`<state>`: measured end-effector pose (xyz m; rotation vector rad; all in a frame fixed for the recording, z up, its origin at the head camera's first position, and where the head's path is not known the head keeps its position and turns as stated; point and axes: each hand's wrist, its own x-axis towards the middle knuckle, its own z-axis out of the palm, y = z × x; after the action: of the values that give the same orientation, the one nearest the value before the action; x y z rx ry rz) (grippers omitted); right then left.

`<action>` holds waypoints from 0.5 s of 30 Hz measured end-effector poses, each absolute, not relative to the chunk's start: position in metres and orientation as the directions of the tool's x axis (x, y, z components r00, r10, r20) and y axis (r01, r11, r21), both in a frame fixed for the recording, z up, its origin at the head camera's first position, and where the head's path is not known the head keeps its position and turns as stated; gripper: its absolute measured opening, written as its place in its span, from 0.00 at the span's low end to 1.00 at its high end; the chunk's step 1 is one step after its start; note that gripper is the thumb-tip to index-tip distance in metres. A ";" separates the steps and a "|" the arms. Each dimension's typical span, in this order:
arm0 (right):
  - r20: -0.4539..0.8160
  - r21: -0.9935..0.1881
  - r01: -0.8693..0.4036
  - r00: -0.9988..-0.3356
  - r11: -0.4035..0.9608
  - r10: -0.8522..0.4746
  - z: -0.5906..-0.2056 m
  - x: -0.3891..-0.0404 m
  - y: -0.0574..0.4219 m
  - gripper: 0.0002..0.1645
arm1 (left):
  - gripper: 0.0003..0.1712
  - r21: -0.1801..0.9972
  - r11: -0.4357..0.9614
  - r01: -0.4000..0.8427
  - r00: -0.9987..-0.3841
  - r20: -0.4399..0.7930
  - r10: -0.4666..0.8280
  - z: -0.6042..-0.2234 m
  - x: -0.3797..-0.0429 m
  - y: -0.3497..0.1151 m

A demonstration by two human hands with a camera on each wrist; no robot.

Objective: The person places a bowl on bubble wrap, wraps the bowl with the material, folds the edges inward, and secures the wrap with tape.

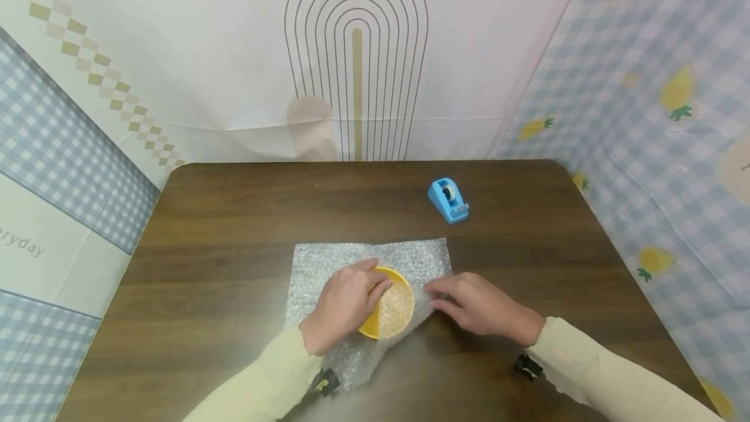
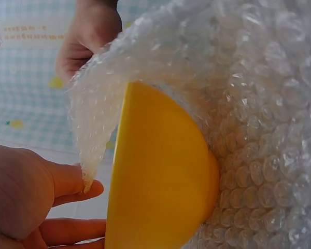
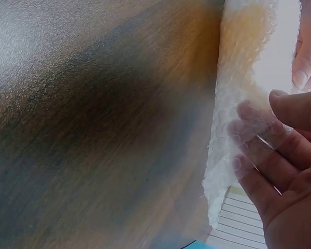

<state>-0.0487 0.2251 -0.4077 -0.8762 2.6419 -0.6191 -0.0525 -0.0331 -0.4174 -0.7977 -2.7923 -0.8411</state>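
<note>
A yellow bowl (image 1: pixel 370 325) sits on a sheet of bubble wrap (image 1: pixel 316 266) spread over the table, and one side of the sheet is folded up across the bowl's mouth. My left hand (image 1: pixel 346 298) is over the bowl. In the left wrist view, its thumb and a finger pinch the tip of the folded flap, with other fingers at the bowl's rim (image 2: pixel 116 155). To the right of the bowl, my right hand (image 1: pixel 477 305) holds the flap's edge between thumb and fingers. The right wrist view shows those fingertips (image 3: pixel 243 163) through clear film.
A blue tape dispenser (image 1: pixel 450 202) with a roll in it stands behind and to the right of the sheet. The brown wooden table (image 1: pixel 205 266) reaches back to a patterned cloth (image 1: pixel 234 51), with checked cloth (image 1: pixel 644 148) along the right side.
</note>
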 end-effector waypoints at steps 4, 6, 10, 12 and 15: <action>-0.126 -0.479 -0.497 -0.776 0.723 -0.617 -0.408 -0.049 0.225 0.16 | 0.09 0.468 0.721 0.511 -0.859 0.261 0.440 -0.419 -0.054 -0.033; -0.124 -0.477 -0.497 -0.779 0.725 -0.615 -0.409 -0.050 0.225 0.17 | 0.09 0.463 0.728 0.505 -0.863 0.257 0.435 -0.420 -0.055 -0.034; -0.129 -0.474 -0.489 -0.784 0.732 -0.608 -0.410 -0.050 0.225 0.17 | 0.08 0.460 0.733 0.501 -0.865 0.260 0.428 -0.420 -0.056 -0.034; -0.127 -0.471 -0.489 -0.786 0.734 -0.605 -0.411 -0.050 0.225 0.17 | 0.08 0.459 0.733 0.503 -0.865 0.270 0.424 -0.421 -0.057 -0.034; -0.106 -0.468 -0.502 -0.785 0.727 -0.610 -0.412 -0.051 0.224 0.16 | 0.07 0.448 0.733 0.512 -0.859 0.297 0.418 -0.423 -0.058 -0.035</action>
<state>-0.0512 0.2242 -0.4122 -0.8784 2.6786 -0.6186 -0.0578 -0.0346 -0.4230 -0.7462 -2.7583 -0.7903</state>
